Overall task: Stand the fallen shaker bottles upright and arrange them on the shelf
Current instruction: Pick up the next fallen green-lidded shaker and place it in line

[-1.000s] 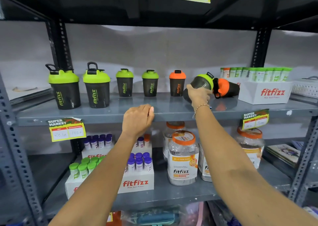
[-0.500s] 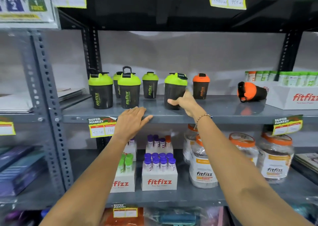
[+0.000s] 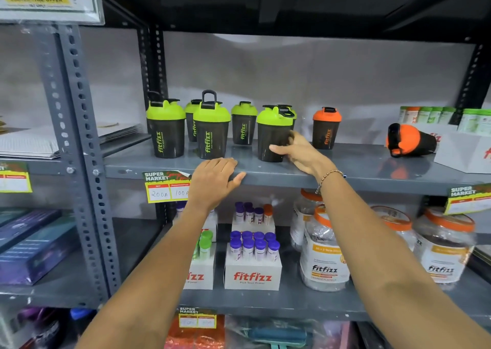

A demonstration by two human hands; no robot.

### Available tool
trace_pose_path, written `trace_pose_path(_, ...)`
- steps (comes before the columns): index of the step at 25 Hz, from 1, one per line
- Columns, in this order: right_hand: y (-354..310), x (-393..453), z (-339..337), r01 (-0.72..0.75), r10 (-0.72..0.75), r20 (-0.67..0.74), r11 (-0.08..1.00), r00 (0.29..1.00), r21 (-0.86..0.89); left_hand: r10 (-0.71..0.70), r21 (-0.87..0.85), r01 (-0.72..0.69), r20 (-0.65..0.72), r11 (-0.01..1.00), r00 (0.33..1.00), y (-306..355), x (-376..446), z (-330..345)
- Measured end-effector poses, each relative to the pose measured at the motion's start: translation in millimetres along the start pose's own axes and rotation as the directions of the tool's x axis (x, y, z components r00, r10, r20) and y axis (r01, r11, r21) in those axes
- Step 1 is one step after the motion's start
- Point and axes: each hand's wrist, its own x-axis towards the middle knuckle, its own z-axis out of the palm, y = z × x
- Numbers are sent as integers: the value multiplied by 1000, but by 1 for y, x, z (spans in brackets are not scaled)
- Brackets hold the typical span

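Observation:
Several dark shaker bottles stand upright on the grey shelf (image 3: pixel 345 168). My right hand (image 3: pixel 297 151) grips the lower side of a green-lidded shaker (image 3: pixel 273 133) standing near the shelf's middle. To its left stand two big green-lidded shakers (image 3: pixel 166 128) (image 3: pixel 211 125) and two small ones behind, one (image 3: pixel 244 123) in clear view. A small orange-lidded shaker (image 3: pixel 326 128) stands to the right. An orange-lidded shaker (image 3: pixel 410 140) lies on its side at the far right. My left hand (image 3: pixel 215 181) rests flat on the shelf's front edge, holding nothing.
A white fitfizz box (image 3: pixel 465 152) with tubes sits at the shelf's right end, beside the fallen shaker. Price tags (image 3: pixel 166 188) hang on the shelf's lip. Below are tube boxes (image 3: pixel 252 274) and big jars (image 3: pixel 324 255). A grey upright post (image 3: pixel 79 136) stands at left.
My right hand lifted the green-lidded shaker from lying on its side at right, carried it left and stood it upright beside the other green ones. The view shifted left.

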Motion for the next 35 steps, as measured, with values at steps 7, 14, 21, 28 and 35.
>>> trace_pose_path(7,1,5,4,-17,13,-29,991,999,-130,-38,-8,38,-24,999,999,2,-2,5)
trace_pose_path(14,3,4,5,-34,23,-52,974,998,-223,-89,-19,89,8,996,996,6,-2,5)
trace_pose_path(21,2,3,4,-50,42,-47,980,998,-191,-102,-13,103,55,995,993,6,-3,4)
trace_pose_path(28,0,3,3,-88,91,-1,961,996,-263,-117,-32,119,59,992,991,8,-3,2)
trace_pose_path(35,2,3,3,-96,94,-23,950,995,-296,-115,-26,117,65,993,991,7,-3,1)
